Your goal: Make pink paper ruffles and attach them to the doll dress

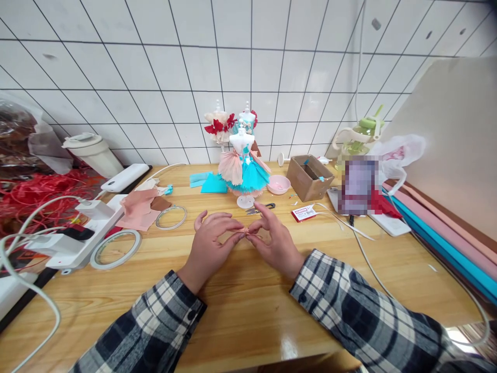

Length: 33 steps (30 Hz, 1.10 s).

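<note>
Item, left hand (pixel 212 243): thumb and index fingertips brought together in a pinch on one edge of a small pink piece (pixel 244 231); the other fingers are loosely curved and lifted, with an open gap between thumb and index behind the tips.

Item, right hand (pixel 276 241): thumb and a fingertip likewise pinching the small pink piece, the index finger raised and pointing away. The two sets of fingertips all but meet; I cannot make out the piece's exact shape from here, most of it being covered.

Item, the small pink piece: held between both hands, above the wooden table (pixel 240 321), in front of the dress form.

Item, scissors (pixel 253 211): lying just beyond the right fingers.

Item, front dress form (pixel 243 140): white, upright on a round base, wearing a pink and turquoise skirt (pixel 251 175). I count two more, behind it by the tiled wall.

Item, right side: pink bowl (pixel 278 185), open cardboard box (pixel 309 181), red-and-white packet (pixel 304 213) beside a pale ribbon.

Item, left side: turquoise sheets (pixel 214 184), pink sheets (pixel 136 210), two ring-shaped rolls, the larger roll (pixel 128 257) nearer me; farther out, a white power strip (pixel 91 228) with plugs.
</note>
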{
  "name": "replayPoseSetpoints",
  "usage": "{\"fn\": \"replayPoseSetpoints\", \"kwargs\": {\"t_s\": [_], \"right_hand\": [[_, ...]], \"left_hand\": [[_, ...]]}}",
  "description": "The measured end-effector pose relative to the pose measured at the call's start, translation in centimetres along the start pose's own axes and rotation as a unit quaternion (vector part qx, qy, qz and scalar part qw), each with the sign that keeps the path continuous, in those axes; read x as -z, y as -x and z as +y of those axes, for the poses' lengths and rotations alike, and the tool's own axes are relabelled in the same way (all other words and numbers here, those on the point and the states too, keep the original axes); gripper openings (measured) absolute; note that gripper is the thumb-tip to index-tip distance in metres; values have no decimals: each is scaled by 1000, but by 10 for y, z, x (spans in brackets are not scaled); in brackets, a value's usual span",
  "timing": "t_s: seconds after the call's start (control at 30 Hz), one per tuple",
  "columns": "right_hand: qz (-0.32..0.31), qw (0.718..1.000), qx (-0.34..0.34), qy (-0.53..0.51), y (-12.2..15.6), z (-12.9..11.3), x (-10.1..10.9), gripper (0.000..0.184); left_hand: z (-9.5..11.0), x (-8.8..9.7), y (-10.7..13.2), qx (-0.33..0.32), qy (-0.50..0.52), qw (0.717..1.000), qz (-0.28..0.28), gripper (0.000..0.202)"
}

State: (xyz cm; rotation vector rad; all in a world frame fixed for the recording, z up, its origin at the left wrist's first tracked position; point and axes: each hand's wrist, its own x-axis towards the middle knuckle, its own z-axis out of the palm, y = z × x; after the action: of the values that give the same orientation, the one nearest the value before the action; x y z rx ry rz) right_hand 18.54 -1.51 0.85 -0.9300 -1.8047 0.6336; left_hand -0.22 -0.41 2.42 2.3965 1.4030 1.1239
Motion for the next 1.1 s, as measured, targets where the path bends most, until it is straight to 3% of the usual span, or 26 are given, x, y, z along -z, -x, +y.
{"fn": "replayPoseSetpoints", "kwargs": {"t_s": [0.17, 0.27, 0.37, 0.47, 1.1], "right_hand": [[2, 995, 97, -12, 4, -8, 7, 49], [-1, 992, 109, -58, 4, -12, 11, 35], [-33, 989, 115, -82, 2, -13, 12, 28], [-62, 988, 115, -78, 1, -13, 12, 24], [-58, 986, 112, -106, 2, -11, 8, 25]], "left_hand": [[3, 11, 4, -118, -42, 991, 47, 9], [5, 17, 5, -191, -41, 976, 90, 12], [6, 18, 5, -224, -41, 967, 111, 13], [7, 16, 5, -211, -32, 969, 126, 10], [16, 12, 7, -174, -7, 975, 139, 8]]}}
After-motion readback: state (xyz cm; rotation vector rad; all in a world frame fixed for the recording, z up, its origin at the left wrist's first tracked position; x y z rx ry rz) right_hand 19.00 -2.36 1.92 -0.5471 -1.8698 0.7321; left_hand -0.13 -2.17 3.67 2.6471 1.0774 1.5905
